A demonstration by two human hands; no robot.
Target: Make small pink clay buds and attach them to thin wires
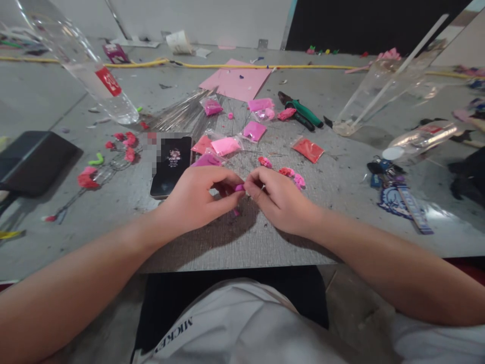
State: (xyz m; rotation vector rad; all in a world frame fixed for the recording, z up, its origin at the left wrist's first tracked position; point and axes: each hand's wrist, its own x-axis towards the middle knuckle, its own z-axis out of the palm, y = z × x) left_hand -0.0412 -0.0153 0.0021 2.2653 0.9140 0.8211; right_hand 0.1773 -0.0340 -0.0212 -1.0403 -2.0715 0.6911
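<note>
Between the fingertips of both hands is a small purple-pink piece of modelling clay (239, 187), just above the table's near side. My left hand (200, 192) pinches it between thumb and forefinger. From the other side, my right hand (282, 199) closes its thumb and fingers on the same piece. A second purple bit (236, 212) shows under the hands; whether it is joined to the held one I cannot tell. Past my right fingers lie shaped clay pieces in pink and red (291, 176). A phone (170, 164) rests beside my left hand, with a bag of purple clay (207, 158) beyond it.
Several clay bags, among them a red one (308, 149), lie beyond the hands near green-handled pliers (303, 112). Thin wires (182, 114) spread behind the phone. A clear bottle (109, 83) stands left, a plastic cup (371, 96) right. Keys with a tag (397, 197) lie far right.
</note>
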